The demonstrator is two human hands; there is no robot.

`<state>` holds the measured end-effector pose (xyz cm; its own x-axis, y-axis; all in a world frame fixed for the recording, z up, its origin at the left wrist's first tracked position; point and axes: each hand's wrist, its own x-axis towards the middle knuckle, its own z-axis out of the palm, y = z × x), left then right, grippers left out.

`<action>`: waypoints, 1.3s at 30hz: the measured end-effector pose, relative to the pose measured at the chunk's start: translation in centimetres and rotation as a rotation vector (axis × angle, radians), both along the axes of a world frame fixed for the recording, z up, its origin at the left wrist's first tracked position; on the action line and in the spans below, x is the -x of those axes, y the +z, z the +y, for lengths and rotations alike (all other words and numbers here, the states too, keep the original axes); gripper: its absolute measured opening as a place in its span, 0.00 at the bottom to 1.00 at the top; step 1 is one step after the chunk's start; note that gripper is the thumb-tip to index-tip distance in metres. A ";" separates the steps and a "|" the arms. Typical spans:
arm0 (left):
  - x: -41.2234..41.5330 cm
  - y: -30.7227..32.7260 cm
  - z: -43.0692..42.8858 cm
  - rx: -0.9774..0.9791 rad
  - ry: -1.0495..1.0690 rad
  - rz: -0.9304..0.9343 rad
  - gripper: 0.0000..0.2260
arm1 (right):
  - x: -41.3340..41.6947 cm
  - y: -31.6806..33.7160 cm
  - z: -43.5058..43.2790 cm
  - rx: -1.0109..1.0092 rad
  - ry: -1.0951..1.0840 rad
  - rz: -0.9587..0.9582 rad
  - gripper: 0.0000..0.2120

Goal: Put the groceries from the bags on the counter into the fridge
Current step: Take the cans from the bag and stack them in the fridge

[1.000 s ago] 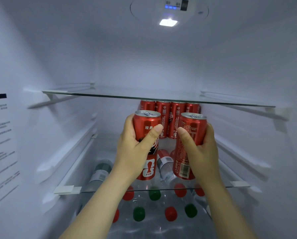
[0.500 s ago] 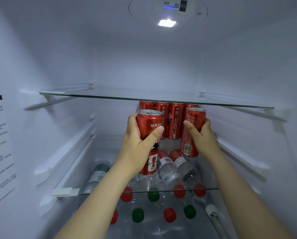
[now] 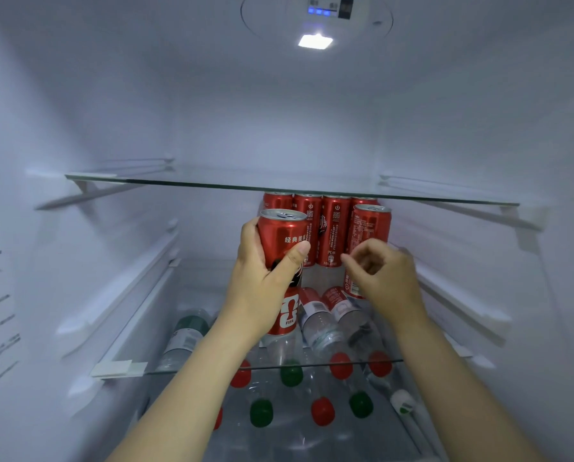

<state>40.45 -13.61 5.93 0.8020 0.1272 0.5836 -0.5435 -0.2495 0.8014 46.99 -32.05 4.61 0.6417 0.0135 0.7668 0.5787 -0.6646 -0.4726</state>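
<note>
I am looking into a lit fridge (image 3: 119,121). My left hand (image 3: 262,285) grips a red can (image 3: 280,235) upright around its middle, thumb across the front and fingers wrapped behind. I cannot tell whether its base touches the lower shelf (image 3: 185,370). My right hand (image 3: 390,278) holds nothing, its fingers loosely curled. It sits just in front of the lower half of a second can (image 3: 370,228), which stands upright to the right of the held one and a little farther back. Behind both, a row of back cans (image 3: 332,228) stands against the rear wall, under the upper shelf (image 3: 212,183). Clear bottles (image 3: 319,323) lie on their sides between my wrists, and more with red and green caps lie below.
</note>
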 end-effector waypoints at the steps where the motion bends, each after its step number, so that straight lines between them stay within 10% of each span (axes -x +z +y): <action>1: 0.0 0.0 0.0 0.000 0.000 -0.001 0.27 | 0.0 -0.1 0.3 0.045 0.034 0.030 0.05; 17: -0.2 -0.4 0.0 0.004 -0.007 -0.008 0.30 | -0.9 -0.5 -0.6 -0.157 -0.058 0.164 0.06; 26: -0.2 -1.9 0.8 -0.098 -0.045 0.119 0.25 | -2.4 -1.0 -1.3 -0.188 -0.062 0.364 0.26; 39: -7.5 -2.0 0.1 -0.431 0.063 0.335 0.30 | -2.4 -0.9 -1.8 -0.234 -0.191 0.314 0.12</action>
